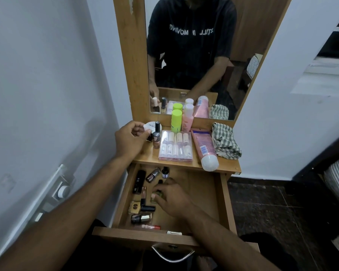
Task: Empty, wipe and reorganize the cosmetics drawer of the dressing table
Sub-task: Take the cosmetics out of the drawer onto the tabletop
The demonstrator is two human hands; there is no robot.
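Head view: a small dark bottle (pixel 149 137) is being pinched by the left hand (pixel 131 139) at the table's (pixel 145 156) back-left, beside a nail polish (pixel 156 137). A small bottle (pixel 158 193) is being gripped by the right hand (pixel 172 198) inside the open drawer (pixel 222 200), w/ other cosmetics lying at its left. A checked cloth (pixel 225 140) is lying on the table's right.

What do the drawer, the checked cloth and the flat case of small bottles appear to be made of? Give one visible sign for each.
Drawer: wood or wood-look board, smooth; grain shows.
Checked cloth: woven fabric, matte; it lies in soft folds.
Flat case: probably clear glossy plastic; the bottles show through it.
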